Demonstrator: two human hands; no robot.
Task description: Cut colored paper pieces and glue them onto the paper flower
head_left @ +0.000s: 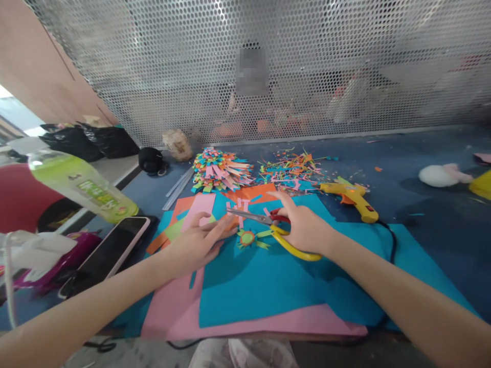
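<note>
My right hand (309, 227) is closed round a pair of scissors (286, 232) with one red and one yellow handle loop. Their blades point left, close to my left fingertips. My left hand (197, 237) reaches in from the left, its fingers pinched at a small piece of orange paper (229, 223) just below the blade tips. Pink paper strips (241, 210) lie by the blades. Below the scissors, a small green and orange paper flower (246, 237) with strip-like tails rests on a blue sheet (253, 286).
Behind stand a layered paper-strip cone (220, 171) and a heap of paper scraps (289, 171). A yellow glue gun (353, 197) lies right, its cord running forward. Left are clear glue sticks (178, 189), a phone (109, 250) and a green bottle (82, 184). A perforated metal panel (172, 66) closes off the back.
</note>
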